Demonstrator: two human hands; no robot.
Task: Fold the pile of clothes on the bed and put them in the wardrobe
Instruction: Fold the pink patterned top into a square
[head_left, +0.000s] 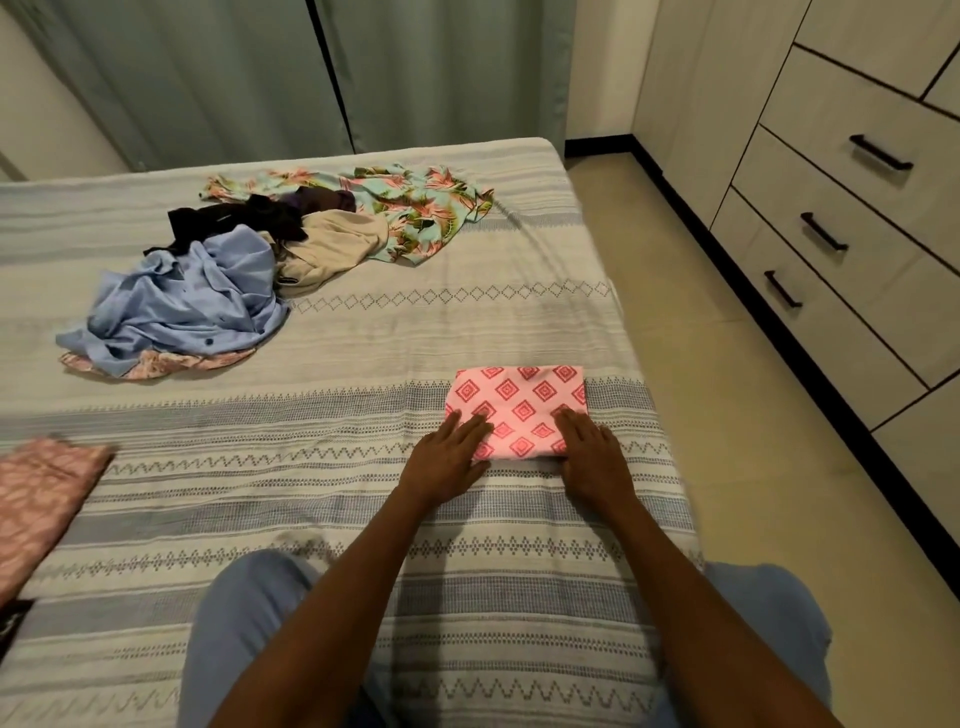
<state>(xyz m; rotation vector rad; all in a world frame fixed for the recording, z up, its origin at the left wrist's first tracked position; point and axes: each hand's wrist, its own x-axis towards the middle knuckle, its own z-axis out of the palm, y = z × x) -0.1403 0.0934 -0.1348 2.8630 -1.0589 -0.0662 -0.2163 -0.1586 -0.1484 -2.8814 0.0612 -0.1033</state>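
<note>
Head view: my left hand and right hand both lie flat, fingers straight, pressing the near edge of the folded pink cloth to set the crease, gripping nothing. Cloth sits near the bed's right side, on the wardrobe side, probably handy for carrying over. Unfolded pile lies well apart at far left; blue shirt on its near side. Another pink cloth at the left edge
</note>
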